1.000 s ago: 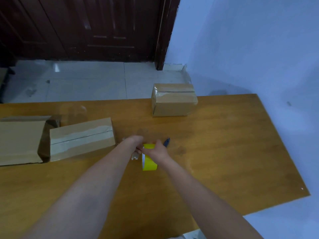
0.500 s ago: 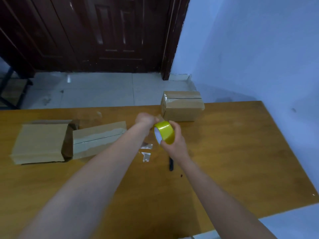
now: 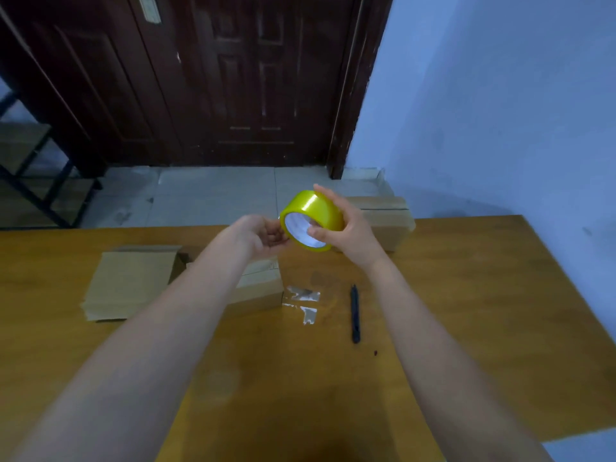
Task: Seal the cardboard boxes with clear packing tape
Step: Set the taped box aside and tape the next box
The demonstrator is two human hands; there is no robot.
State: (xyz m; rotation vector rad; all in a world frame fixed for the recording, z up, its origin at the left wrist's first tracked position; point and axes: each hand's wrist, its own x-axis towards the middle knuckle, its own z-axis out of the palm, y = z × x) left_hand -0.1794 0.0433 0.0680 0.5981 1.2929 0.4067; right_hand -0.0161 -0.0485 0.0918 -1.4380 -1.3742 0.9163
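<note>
1. Wooden table [image 3: 466, 295] below; the right hand [image 3: 350, 231] grips the tape roll [image 3: 311, 220] in the air, above the near box [image 3: 260, 288].
2. Step in hand, likely: finding the tape's free end — next, peel it.
3. The left hand [image 3: 263, 233] has its fingers curled at the roll's edge — whether it pinches the tape I cannot tell; the far box [image 3: 393, 221] is partly hidden.

Single head cam, worn on me, looking forward and down over my forearms at the worktop [image 3: 466, 295]; door [image 3: 233, 78] and wall beyond.
</note>
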